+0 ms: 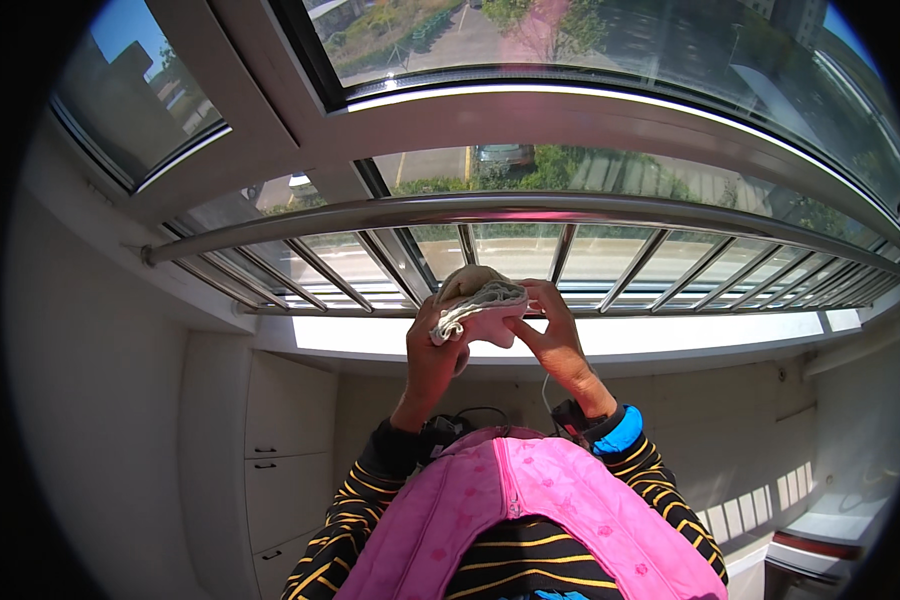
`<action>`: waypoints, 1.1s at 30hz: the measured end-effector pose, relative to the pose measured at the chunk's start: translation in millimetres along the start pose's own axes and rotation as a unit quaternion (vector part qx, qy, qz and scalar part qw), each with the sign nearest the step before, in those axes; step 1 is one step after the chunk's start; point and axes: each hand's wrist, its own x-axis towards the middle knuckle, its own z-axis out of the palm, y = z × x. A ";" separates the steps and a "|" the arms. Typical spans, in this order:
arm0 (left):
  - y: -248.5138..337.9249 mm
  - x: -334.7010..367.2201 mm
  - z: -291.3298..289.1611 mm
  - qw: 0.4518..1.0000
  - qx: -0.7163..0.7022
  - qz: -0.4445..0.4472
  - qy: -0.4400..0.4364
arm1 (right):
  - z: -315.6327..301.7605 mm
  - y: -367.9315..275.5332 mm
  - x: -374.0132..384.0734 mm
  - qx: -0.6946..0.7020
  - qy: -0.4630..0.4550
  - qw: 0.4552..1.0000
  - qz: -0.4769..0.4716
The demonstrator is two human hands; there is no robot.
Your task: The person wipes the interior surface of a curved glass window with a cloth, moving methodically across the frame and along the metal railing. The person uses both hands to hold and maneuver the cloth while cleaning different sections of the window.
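Observation:
Both my hands are raised in front of a window and hold one crumpled beige and white cloth [475, 297] between them. My left hand [430, 350] grips the cloth from the left and below. My right hand [552, 335] pinches its right side with the fingers. The cloth is bunched up just below a steel guard rail [470, 210] with slanted bars. My sleeves are black with yellow stripes, and a pink vest [530, 520] covers my chest at the bottom of the view.
A white window sill [670, 335] runs behind the hands. White cabinet drawers [280, 440] stand low on the left. The white window frame [300, 130] and glass panes rise above the rail. A white and red object [820, 540] sits at the lower right.

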 end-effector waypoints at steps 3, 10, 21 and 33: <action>-4.9 4.3 1.1 0.995 0.085 0.056 -0.015 | -1.8 -1.5 -8.3 -0.103 0.026 0.990 -0.092; 3.1 2.9 11.5 1.000 -0.011 -0.003 0.003 | -1.1 18.2 -11.4 0.263 -0.055 0.953 0.138; 4.9 12.9 18.9 0.996 -0.072 0.025 -0.044 | -21.6 12.7 -13.9 0.191 -0.137 0.956 0.176; 28.7 32.1 -47.3 0.994 -0.042 0.100 -0.007 | -217.2 -86.1 -22.0 0.085 0.504 0.858 -0.048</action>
